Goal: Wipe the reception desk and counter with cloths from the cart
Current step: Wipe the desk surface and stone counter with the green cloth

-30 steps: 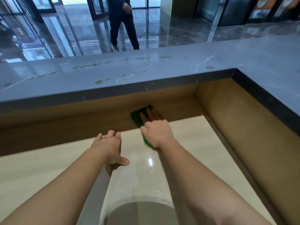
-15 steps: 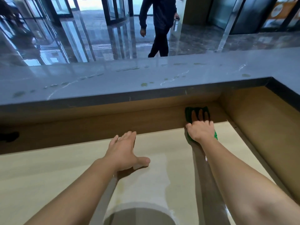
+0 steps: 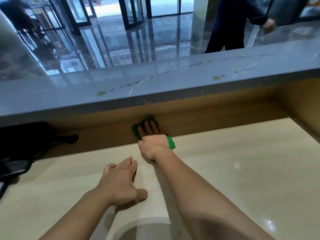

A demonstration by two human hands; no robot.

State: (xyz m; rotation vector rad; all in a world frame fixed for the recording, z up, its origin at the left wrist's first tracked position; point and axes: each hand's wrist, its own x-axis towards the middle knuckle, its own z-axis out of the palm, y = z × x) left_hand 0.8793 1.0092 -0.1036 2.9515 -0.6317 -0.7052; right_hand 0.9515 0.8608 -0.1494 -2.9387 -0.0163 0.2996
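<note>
As seen from the head cam, the R hand (image 3: 155, 144) lies flat on a green cloth (image 3: 136, 130). Its fingers (image 3: 147, 129) are straight & close together, pressing the cloth against the brown wood panel (image 3: 216, 116) that rises behind the desk (image 3: 242, 170). Cloth sits right at the desk's far edge, under the overhang of the grey counter (image 3: 69, 96). Most of it is on the panel, w/ one corner sticking out past the little-finger side of the hand, by the desk edge. Thumb side of that hand is blurred, so can't tell how the thumb lies.

L hand (image 3: 119, 184) rests palm-down on the cream desk top, nearer the body & just left of the R forearm. Fingers are straight & together, thumb spread out to the right; it holds nothing. Hands are near each other, not touching.

Counter top is grey stone w/ white veins & a trail of wet spots (image 3: 101, 93) along it. At far left a black item (image 3: 26, 135) sits under the overhang; can't tell what it is. Beyond the counter: glossy dark floor (image 3: 121, 47), glass doors (image 3: 135, 11) & a person in dark clothes (image 3: 230, 23) at top right.
</note>
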